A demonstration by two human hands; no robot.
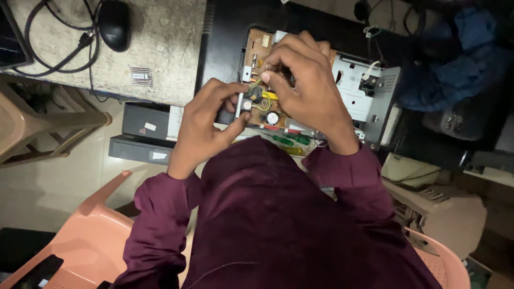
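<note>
From the head view, the brown circuit board (pixel 263 80) lies on the dark tabletop (pixel 225 37), just left of a grey metal chassis (pixel 369 88). The left hand (pixel 206 126) has its grip pinched on the board's near-left edge; the right hand (pixel 305 85) pinches a yellow-green wire (pixel 261 103) above a round black capacitor (pixel 272 118). Best to steady the stiff board and pull the pliant wire gently.

I have only 1 view: the camera on my head looks steeply down, very near my hands (pixel 251 101), over my chest toward the counter (pixel 166 48).
</note>
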